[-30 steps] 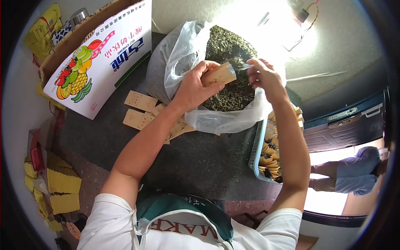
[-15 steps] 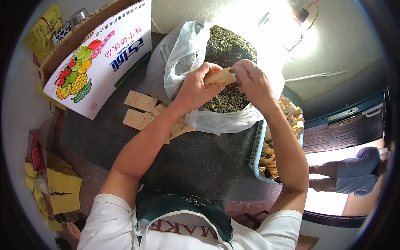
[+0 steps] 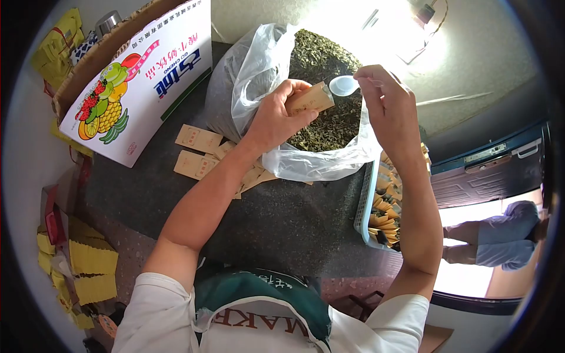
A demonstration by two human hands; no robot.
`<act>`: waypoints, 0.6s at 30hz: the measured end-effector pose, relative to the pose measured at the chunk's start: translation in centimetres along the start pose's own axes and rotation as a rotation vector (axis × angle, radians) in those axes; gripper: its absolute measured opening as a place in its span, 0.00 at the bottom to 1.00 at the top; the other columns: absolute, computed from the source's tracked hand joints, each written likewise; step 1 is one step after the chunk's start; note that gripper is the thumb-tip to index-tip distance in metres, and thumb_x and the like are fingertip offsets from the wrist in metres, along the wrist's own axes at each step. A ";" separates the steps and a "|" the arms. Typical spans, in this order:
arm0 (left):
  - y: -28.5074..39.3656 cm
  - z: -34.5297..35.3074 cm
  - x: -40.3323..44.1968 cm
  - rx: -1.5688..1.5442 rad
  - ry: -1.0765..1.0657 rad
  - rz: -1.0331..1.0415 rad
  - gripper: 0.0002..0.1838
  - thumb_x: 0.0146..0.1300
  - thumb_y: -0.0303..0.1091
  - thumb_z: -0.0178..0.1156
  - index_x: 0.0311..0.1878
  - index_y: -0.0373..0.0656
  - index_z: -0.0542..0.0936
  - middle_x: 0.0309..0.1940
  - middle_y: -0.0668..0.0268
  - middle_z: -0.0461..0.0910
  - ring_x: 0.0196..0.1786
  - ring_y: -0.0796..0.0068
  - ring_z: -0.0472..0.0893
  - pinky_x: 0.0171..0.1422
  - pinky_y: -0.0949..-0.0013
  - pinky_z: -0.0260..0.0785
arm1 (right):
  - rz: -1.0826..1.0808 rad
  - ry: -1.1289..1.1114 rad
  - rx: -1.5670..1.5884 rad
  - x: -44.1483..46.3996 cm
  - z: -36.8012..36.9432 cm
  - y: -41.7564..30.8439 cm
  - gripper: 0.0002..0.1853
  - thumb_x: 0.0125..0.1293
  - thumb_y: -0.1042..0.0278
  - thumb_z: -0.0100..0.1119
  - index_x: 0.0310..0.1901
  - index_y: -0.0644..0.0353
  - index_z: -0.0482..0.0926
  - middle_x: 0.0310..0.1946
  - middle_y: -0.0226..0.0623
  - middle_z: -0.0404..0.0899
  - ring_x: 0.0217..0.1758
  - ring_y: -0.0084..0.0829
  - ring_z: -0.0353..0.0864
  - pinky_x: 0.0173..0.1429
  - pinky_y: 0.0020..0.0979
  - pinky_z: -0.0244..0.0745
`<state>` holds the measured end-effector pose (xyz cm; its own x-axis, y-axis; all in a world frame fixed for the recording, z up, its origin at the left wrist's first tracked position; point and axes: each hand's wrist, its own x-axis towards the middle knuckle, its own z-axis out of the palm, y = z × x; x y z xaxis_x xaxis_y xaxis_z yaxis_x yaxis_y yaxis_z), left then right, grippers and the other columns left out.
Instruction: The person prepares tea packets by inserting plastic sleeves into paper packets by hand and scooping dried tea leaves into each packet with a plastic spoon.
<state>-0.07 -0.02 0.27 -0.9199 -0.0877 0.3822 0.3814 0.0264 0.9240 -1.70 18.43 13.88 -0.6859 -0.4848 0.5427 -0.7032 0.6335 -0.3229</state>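
My left hand point(image 3: 276, 115) is closed around a small brown paper packet point(image 3: 310, 100), held over a clear plastic bag point(image 3: 318, 167) full of dried green leaves point(image 3: 321, 56). The packet's open end faces right. My right hand point(image 3: 385, 106) pinches the handle of a pale scoop point(image 3: 344, 86), whose bowl is just right of the packet's mouth, above the leaves. Several flat brown packets point(image 3: 198, 139) lie on the dark table left of the bag. Many packets point(image 3: 385, 217) stand in a light blue basket point(image 3: 365, 215), partly behind my right forearm.
A white carton point(image 3: 138, 88) printed with fruit stands at the back left. Yellow packages point(image 3: 91, 265) are at the lower left, beyond the edge of the dark table point(image 3: 282, 223). Another person point(image 3: 506, 235) is at the far right, near a dark door point(image 3: 494, 176).
My right hand, which was at the packet's mouth half a second ago, has moved back to the right, and the scoop's bowl now shows. My left hand keeps hold of the packet.
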 end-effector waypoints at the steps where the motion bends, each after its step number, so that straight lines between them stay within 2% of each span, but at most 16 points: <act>1: 0.0 0.0 0.0 0.000 -0.002 0.001 0.25 0.57 0.37 0.71 0.57 0.39 0.76 0.49 0.59 0.82 0.49 0.71 0.82 0.57 0.66 0.75 | 0.049 -0.032 0.012 -0.1 -0.1 -0.1 0.10 0.75 0.66 0.54 0.48 0.61 0.80 0.25 0.40 0.77 0.25 0.25 0.71 0.35 0.30 0.71; 4: 0.0 -0.1 0.0 0.029 -0.003 -0.007 0.25 0.58 0.36 0.71 0.56 0.39 0.77 0.48 0.60 0.82 0.49 0.73 0.81 0.57 0.67 0.75 | 0.136 -0.148 0.095 -0.5 1.2 -0.1 0.10 0.75 0.65 0.54 0.48 0.61 0.80 0.25 0.40 0.77 0.26 0.27 0.71 0.35 0.31 0.71; 8: 0.2 -0.1 0.1 -0.002 -0.023 -0.026 0.24 0.58 0.36 0.71 0.56 0.40 0.77 0.48 0.61 0.81 0.49 0.75 0.81 0.56 0.69 0.75 | 0.101 -0.175 0.068 -0.7 2.2 -0.5 0.10 0.74 0.65 0.54 0.48 0.61 0.80 0.24 0.41 0.75 0.26 0.29 0.72 0.36 0.33 0.71; 11: 0.5 -0.3 0.0 -0.012 -0.027 -0.037 0.24 0.59 0.35 0.71 0.57 0.40 0.76 0.48 0.62 0.81 0.49 0.76 0.81 0.56 0.69 0.75 | 0.038 -0.109 0.096 -0.6 1.0 -1.1 0.09 0.74 0.67 0.55 0.49 0.61 0.81 0.27 0.41 0.77 0.26 0.31 0.72 0.35 0.33 0.71; 14: 0.6 -0.3 0.1 -0.052 -0.040 -0.028 0.25 0.60 0.35 0.71 0.58 0.39 0.75 0.49 0.62 0.81 0.49 0.76 0.80 0.57 0.69 0.75 | -0.159 0.049 0.020 -0.9 -0.4 -1.2 0.08 0.73 0.73 0.56 0.49 0.60 0.82 0.36 0.39 0.80 0.25 0.32 0.73 0.33 0.31 0.71; 18: -0.1 -0.6 0.6 -0.167 -0.059 -0.034 0.27 0.63 0.33 0.70 0.62 0.38 0.73 0.50 0.62 0.80 0.51 0.77 0.80 0.58 0.71 0.75 | -0.124 0.096 -0.053 -2.4 -3.4 -2.0 0.09 0.72 0.75 0.56 0.49 0.61 0.84 0.33 0.35 0.76 0.26 0.25 0.69 0.32 0.28 0.67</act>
<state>-0.63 -0.65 0.39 -0.9345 -0.0265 0.3549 0.3550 -0.1414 0.9241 2.02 20.33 15.83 -0.5714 -0.5032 0.6483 -0.7689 0.6043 -0.2088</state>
